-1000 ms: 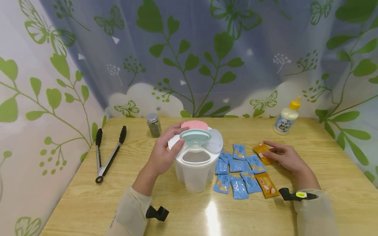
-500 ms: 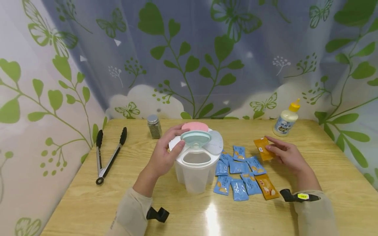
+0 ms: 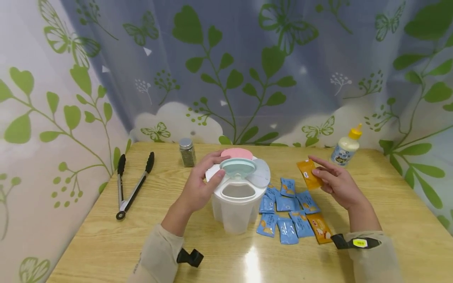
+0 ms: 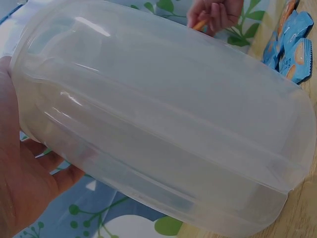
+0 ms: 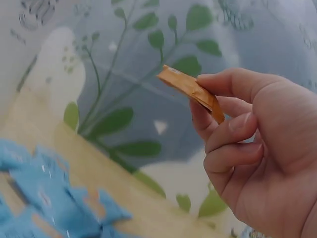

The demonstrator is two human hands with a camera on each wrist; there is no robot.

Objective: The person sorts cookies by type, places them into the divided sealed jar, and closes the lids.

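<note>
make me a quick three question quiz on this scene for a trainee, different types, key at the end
1. What is the right hand holding?

2. Which of these does the left hand touch?
a) the silver-lidded jar
b) the yellow-capped bottle
c) the white container

3. True or false: the tongs lie with their two arms pressed together.

Key
1. An orange packet, pinched up off the table.
2. c
3. False; the arms are spread apart.
</note>
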